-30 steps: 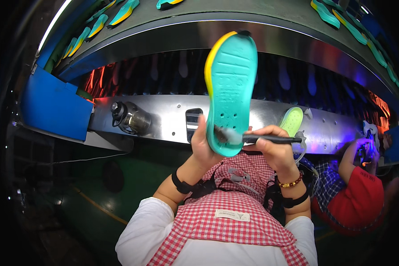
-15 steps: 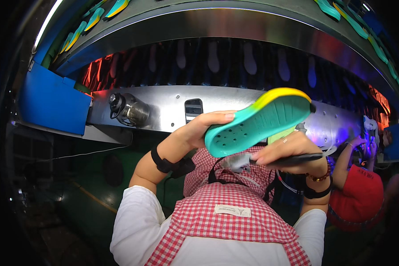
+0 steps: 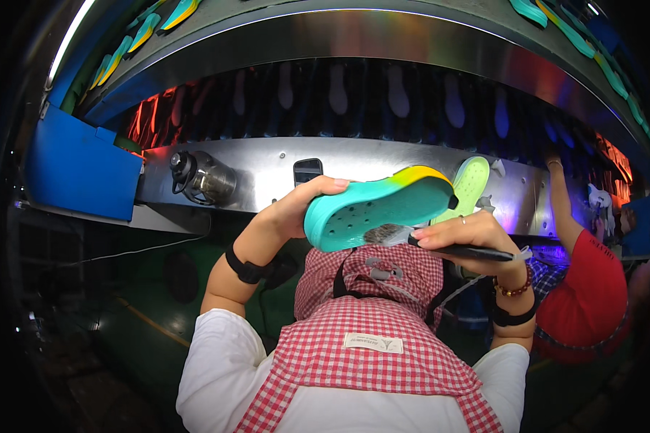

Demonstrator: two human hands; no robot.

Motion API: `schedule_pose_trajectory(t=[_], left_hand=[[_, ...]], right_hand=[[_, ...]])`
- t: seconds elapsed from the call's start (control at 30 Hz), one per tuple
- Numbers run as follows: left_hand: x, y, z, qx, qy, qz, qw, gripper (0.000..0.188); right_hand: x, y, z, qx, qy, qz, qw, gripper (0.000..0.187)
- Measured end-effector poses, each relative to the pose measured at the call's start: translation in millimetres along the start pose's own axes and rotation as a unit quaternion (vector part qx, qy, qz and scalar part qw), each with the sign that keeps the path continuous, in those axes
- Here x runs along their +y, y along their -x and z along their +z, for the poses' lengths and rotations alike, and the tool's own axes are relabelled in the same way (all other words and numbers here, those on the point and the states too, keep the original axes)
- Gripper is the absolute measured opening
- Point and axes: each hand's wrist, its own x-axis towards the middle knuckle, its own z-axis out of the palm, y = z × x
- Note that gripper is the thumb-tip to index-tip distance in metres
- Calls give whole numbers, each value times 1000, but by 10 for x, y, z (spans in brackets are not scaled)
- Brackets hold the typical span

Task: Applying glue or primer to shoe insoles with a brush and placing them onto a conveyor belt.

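Note:
My left hand (image 3: 294, 207) grips the perforated end of a teal shoe sole (image 3: 361, 198), with the thumb over its upper edge. The sole is tilted, its holed inner face showing, and its far end is yellow with a black tip. In my closed right hand (image 3: 477, 232) is a flat brush (image 3: 388, 234) with a dark handle. The bristles lie against or just in front of the sole's lower edge; I cannot tell whether they touch. A light green sole (image 3: 472, 178) lies on the bench just behind the teal one.
The metal bench (image 3: 256, 162) carries a dark-lidded bottle (image 3: 204, 177) and a phone (image 3: 308, 171). Behind it, several soles pass under a dark, lit machine opening; more teal soles (image 3: 146, 30) lie on the upper belt. At right a co-worker in red (image 3: 594, 296) reaches toward the opening.
The teal sole has moved left and slightly down, uncovering more of the light green sole. The brush has come up to the sole's lower edge. The co-worker's arm now reaches farther toward the machine.

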Motion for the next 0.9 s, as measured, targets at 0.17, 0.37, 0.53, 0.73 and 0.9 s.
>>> schedule_pose_trajectory(t=[0.17,0.37,0.53,0.73,0.9], left_hand=[[33,131,-33,36,-9,51,998,55],[-19,292,-286,-3,52,219,974,47],[-261,-387,-174,-88,286,240,923,73],[-489,-603,55,-19,313,240,919,86],[-531,-555,-229,36,284,280,916,88]], right_hand=[[56,-43,-14,115,15,-21,993,20],[-141,21,19,10,27,-3,1000,22],[-111,-191,137,160,34,-57,985,24],[238,-443,344,221,48,11,974,20],[-33,-281,498,63,155,-69,983,18]])
